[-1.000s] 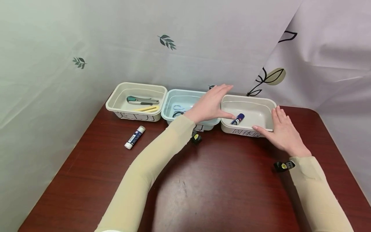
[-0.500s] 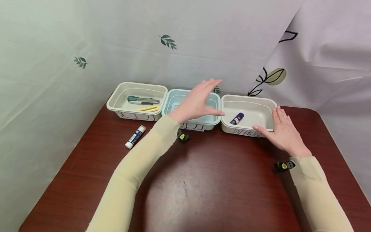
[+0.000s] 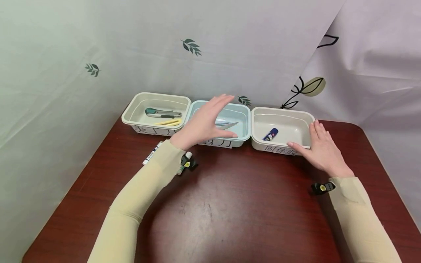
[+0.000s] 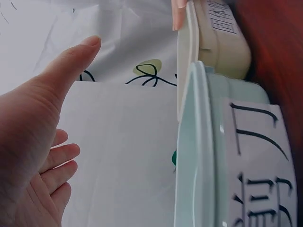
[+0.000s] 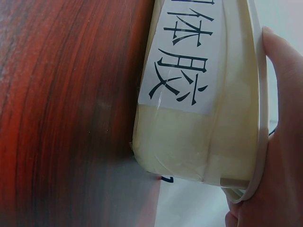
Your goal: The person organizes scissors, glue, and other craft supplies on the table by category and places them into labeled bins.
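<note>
My left hand [image 3: 204, 122] hovers over the light blue bin [image 3: 245, 124], fingers straight and thumb spread apart; nothing is in it. Scissors [image 3: 228, 125] lie in that bin, partly hidden behind the hand. My right hand [image 3: 323, 149] rests on the right end of the cream bin [image 3: 276, 113], its thumb at the front rim and its straight fingers along the side. Inside this bin lies a dark blue glue stick [image 3: 270, 134]. In the right wrist view the thumb touches the rim of the labelled bin [image 5: 189, 142].
The left cream bin [image 3: 138, 98] holds a green-and-grey utility knife [image 3: 162, 113] and yellow cutters [image 3: 169, 122]. A white-and-blue glue stick [image 3: 152, 153] lies on the table [image 3: 236, 204], partly behind the left sleeve. A white-ended stick [image 3: 188, 155] shows beside the left wrist.
My left hand has moved left from between the cream and blue bins to above the blue bin. The white-ended stick beside the left wrist has come into view. My right hand has stayed put.
</note>
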`<act>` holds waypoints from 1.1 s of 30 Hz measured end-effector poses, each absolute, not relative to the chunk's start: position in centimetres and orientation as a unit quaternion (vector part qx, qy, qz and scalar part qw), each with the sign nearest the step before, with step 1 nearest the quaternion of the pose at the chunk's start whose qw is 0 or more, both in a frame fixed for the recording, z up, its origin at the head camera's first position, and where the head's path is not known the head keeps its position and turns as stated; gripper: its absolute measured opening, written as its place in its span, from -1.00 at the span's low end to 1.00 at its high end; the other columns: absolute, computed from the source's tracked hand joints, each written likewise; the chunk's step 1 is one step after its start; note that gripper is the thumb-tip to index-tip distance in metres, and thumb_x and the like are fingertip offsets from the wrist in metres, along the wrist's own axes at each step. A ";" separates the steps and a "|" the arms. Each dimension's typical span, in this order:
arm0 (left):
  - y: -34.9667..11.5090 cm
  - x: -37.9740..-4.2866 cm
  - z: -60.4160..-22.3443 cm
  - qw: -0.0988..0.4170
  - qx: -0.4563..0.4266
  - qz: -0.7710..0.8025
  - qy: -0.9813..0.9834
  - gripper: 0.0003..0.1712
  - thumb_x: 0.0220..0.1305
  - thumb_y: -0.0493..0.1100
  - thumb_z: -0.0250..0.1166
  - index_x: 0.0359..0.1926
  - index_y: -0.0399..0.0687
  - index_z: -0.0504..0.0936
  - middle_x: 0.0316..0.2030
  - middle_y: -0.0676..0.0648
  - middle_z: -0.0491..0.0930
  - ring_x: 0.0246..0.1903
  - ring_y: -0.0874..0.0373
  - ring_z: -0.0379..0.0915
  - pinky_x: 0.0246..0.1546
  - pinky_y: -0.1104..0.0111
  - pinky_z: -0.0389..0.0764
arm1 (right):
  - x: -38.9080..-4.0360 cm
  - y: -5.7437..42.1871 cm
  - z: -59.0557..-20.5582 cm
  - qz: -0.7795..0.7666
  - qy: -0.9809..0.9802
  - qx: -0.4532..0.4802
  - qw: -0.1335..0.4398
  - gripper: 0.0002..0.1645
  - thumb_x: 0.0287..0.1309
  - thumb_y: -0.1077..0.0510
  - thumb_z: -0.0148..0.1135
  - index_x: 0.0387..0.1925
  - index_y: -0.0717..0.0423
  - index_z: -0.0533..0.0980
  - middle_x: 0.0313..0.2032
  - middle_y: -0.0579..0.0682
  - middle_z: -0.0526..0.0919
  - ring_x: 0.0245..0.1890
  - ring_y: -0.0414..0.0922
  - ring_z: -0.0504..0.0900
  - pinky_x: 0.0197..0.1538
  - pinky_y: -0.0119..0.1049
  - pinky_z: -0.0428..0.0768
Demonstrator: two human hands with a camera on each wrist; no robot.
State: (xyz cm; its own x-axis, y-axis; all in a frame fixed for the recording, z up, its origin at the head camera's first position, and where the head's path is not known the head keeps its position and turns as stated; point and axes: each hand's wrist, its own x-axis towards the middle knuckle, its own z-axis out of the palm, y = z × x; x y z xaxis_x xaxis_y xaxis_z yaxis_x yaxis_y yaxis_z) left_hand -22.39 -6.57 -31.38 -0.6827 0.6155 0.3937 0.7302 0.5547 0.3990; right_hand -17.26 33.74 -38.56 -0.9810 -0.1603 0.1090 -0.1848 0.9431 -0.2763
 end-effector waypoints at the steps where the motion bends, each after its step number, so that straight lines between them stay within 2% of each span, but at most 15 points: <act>1: -6.9 -22.2 -31.5 0.106 -0.386 -0.272 -0.875 0.26 0.00 0.36 0.55 0.55 -0.14 0.20 0.48 -0.09 0.24 0.51 0.10 -0.05 0.47 0.31 -0.06 | -17.3 33.7 -38.6 0.144 -0.985 0.087 0.042 0.32 0.30 -0.44 0.12 0.51 0.54 -0.13 0.51 0.48 -0.23 0.54 0.27 -0.29 0.51 0.10 -0.29; 11: -9.6 -20.1 -32.9 0.118 -0.388 -0.275 -0.872 0.24 -0.01 0.39 0.53 0.53 -0.13 0.25 0.46 -0.02 0.26 0.50 0.14 0.00 0.46 0.28 0.02 | -17.3 33.7 -38.5 0.146 -0.985 0.087 0.040 0.32 0.30 -0.43 0.12 0.51 0.54 -0.14 0.51 0.49 -0.22 0.54 0.28 -0.29 0.51 0.11 -0.30; 19: -12.2 -18.7 -33.6 0.114 -0.384 -0.267 -0.877 0.21 -0.01 0.34 0.57 0.50 -0.19 0.29 0.45 -0.10 0.29 0.48 0.08 0.05 0.46 0.25 0.06 | -17.1 33.6 -38.5 0.148 -0.984 0.086 0.038 0.32 0.31 -0.44 0.12 0.51 0.54 -0.14 0.52 0.47 -0.25 0.54 0.28 -0.31 0.51 0.09 -0.31; 27: -14.7 -17.1 -34.1 0.106 -0.352 -0.254 -0.895 0.16 -0.03 0.38 0.55 0.47 -0.08 0.35 0.36 -0.04 0.39 0.38 0.08 0.25 0.38 0.19 0.24 | -17.1 33.6 -38.5 0.146 -0.985 0.086 0.039 0.31 0.31 -0.43 0.11 0.51 0.54 -0.14 0.52 0.48 -0.24 0.54 0.27 -0.31 0.51 0.09 -0.31; 33: -16.6 -16.5 -34.8 0.092 -0.330 -0.251 -0.905 0.15 -0.06 0.31 0.60 0.47 -0.10 0.36 0.38 -0.04 0.39 0.38 0.06 0.26 0.38 0.16 0.26 | -17.1 33.6 -38.5 0.145 -0.985 0.086 0.039 0.32 0.31 -0.43 0.11 0.51 0.54 -0.15 0.51 0.48 -0.24 0.54 0.28 -0.31 0.51 0.09 -0.31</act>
